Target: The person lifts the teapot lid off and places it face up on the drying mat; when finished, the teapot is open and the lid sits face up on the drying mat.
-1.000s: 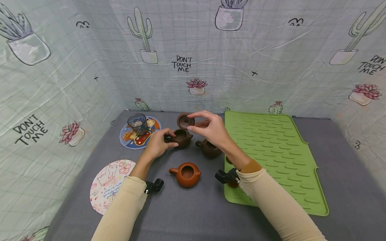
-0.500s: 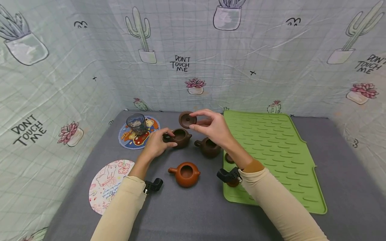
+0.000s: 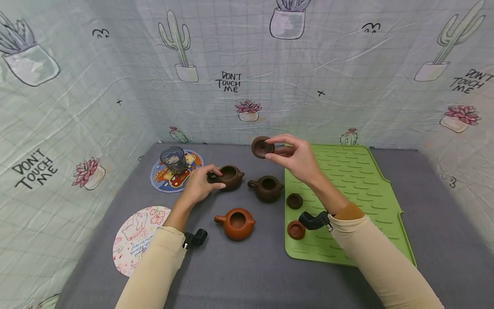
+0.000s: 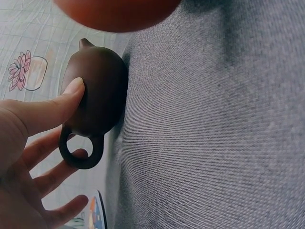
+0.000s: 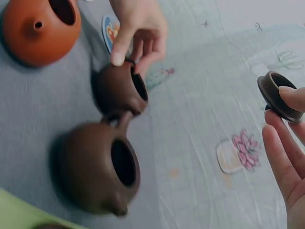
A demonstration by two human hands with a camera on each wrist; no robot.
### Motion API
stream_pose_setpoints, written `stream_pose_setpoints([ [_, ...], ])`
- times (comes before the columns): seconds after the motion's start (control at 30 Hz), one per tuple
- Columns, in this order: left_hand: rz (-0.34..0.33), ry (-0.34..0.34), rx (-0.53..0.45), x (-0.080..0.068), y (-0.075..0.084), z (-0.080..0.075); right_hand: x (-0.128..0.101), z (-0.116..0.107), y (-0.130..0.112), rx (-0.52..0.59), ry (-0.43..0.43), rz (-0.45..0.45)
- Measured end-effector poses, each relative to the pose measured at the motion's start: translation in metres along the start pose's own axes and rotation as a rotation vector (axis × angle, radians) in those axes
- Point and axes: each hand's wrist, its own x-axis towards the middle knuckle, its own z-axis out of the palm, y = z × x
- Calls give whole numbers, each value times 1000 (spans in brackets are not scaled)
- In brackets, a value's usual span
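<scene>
My left hand [image 3: 216, 179] holds a small brown teapot [image 3: 230, 176] by its ring handle on the grey table; the thumb [image 4: 52, 109] presses its body [image 4: 97, 95], and the pot's mouth is uncovered. My right hand [image 3: 272, 148] pinches a dark brown lid [image 3: 262, 147] in the air between thumb and fingers [image 5: 286, 157], above and to the right of that pot. The lid [image 5: 279, 95] is tilted. A darker teapot [image 3: 267, 188] sits lidless just below the right hand.
An orange teapot [image 3: 236, 223] stands nearer me, lidless. Two small lids [image 3: 294, 201] [image 3: 296, 229] lie on the left edge of a green ribbed mat [image 3: 347, 193]. A glass cup [image 3: 173, 159] sits on a cartoon coaster [image 3: 162, 182]; a floral coaster [image 3: 135, 240] lies at front left.
My right hand has carried the lid up and to the right, away from the brown teapot toward the green mat. The left hand has stayed on the teapot's handle.
</scene>
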Motion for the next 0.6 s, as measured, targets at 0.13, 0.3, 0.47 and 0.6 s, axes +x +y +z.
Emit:
stream_pose_setpoints([
  [0.13, 0, -3, 0, 0, 0, 0, -4, -14, 1, -41, 24, -9],
  [0.3, 6, -1, 2, 1, -1, 0, -9, -29, 2, -73, 45, 2],
  [0.47, 1, 1, 4, 0, -1, -1, -16, -39, 7, -93, 49, 15],
  [0.6, 1, -7, 5, 0, 1, 0, -22, -46, 14, -99, 53, 42],
])
